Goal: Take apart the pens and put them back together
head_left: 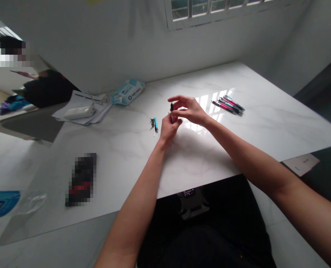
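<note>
My left hand [169,128] is closed round the lower part of a pen [171,107], whose black end points upward. Above it, my right hand [191,110] has its index finger and thumb curled about that black end. Most of the pen is hidden by my fingers. Left of my hands, on the white marbled table [120,149], lie loose pen parts: a teal barrel [155,124], a small black piece [152,122] and a thin white stick [154,132].
Several red, teal and black pens [229,104] lie in a bunch to the right. A wipes pack [128,92] and papers [83,108] are at the back left. A blurred dark object [82,179] lies front left. Another person [46,87] sits at far left.
</note>
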A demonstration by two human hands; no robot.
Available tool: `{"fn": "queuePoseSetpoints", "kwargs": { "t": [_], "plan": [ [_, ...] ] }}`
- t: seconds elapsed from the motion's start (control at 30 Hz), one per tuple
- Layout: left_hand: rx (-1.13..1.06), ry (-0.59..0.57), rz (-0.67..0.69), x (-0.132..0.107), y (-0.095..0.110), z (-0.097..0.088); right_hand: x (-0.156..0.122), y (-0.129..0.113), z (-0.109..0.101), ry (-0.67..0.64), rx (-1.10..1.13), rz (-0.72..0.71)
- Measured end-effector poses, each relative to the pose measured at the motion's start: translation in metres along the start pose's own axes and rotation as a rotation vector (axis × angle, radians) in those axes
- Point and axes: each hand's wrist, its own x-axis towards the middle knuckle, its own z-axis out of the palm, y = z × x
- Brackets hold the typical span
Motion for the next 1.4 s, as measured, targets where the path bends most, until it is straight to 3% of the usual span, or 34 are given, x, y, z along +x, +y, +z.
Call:
{"fn": "queuePoseSetpoints", "kwargs": {
  "t": [0.2,1.17,1.4],
  "plan": [
    [-0.001,0.007,-0.009,-0.0002,0.0019,0.0,0.0,-0.0015,0.001,0.045,-0.038,0.007],
    [-0.012,-0.006,-0.039,-0.0005,0.004,-0.0007,-0.0006,-0.0004,0.0028,0.051,-0.001,-0.013],
    [-0.011,0.009,-0.049,-0.0017,0.0061,0.0007,-0.0018,-0.0069,0.0004,0.027,-0.081,0.015]
  ]
}}
